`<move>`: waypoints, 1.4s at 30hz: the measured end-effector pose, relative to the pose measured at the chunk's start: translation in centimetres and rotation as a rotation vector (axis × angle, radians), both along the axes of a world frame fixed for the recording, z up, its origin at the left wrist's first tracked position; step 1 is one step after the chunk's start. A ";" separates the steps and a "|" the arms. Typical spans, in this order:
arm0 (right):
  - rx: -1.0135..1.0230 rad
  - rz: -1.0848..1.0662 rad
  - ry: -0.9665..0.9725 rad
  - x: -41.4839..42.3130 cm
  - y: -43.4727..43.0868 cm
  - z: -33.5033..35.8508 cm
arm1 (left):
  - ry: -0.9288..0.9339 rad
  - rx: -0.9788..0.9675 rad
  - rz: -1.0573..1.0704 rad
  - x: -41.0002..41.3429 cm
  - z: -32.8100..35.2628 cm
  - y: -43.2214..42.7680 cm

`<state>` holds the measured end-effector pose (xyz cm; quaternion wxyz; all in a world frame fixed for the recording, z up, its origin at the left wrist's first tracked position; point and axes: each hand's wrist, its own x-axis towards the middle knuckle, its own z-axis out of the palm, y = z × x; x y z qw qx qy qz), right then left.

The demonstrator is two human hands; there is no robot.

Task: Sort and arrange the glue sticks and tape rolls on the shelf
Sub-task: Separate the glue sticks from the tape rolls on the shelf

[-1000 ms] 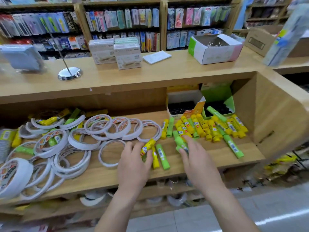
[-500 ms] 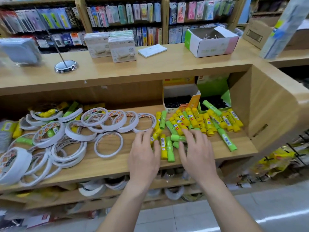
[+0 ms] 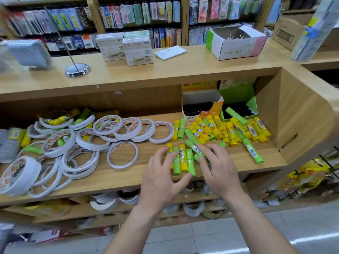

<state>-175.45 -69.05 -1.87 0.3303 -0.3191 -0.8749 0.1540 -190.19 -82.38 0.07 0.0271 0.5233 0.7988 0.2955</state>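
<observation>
The left hand (image 3: 162,177) and right hand (image 3: 219,167), fingers spread and gripping nothing, press 4 glue sticks (image 3: 181,160) into a row at the shelf (image 3: 128,178) front; next, probably, the slanted green stick (image 3: 192,146) needs nudging parallel.

Yellow and green glue sticks (image 3: 185,160) lie right on the shelf (image 3: 128,177), white tape rolls (image 3: 108,132) left.

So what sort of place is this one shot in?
Probably a stationery shop: racks of hanging packaged goods behind, loose glue sticks and tape rolls on a wooden shelf, with opened stock boxes.
</observation>
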 end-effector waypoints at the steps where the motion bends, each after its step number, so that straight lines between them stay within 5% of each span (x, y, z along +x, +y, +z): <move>1: -0.003 0.030 0.003 0.3 0.1 0.1 | 0.039 -0.039 -0.013 0.0 0.1 0.1; 6: 0.062 0.044 -0.041 1.4 0.6 0.8 | 0.228 -0.172 -0.018 0.6 0.3 1.1; 11: 0.164 -0.150 0.017 2.8 0.6 0.1 | 0.218 -0.147 0.049 0.7 0.2 1.9; 22: 0.081 -0.073 -0.003 0.0 -1.7 0.0 | 0.177 -0.098 0.132 -1.6 0.1 0.7; 30: 0.045 -0.346 0.007 -3.9 -4.4 1.0 | 0.183 -0.111 -0.020 -2.1 0.5 -0.7; 35: 0.014 -0.189 0.121 -2.0 -2.9 0.6 | 0.217 -0.151 0.059 -1.8 0.5 0.0; 42: 0.065 -0.041 -0.066 1.2 -0.8 0.1 | 0.206 -0.131 0.083 -1.5 0.5 1.6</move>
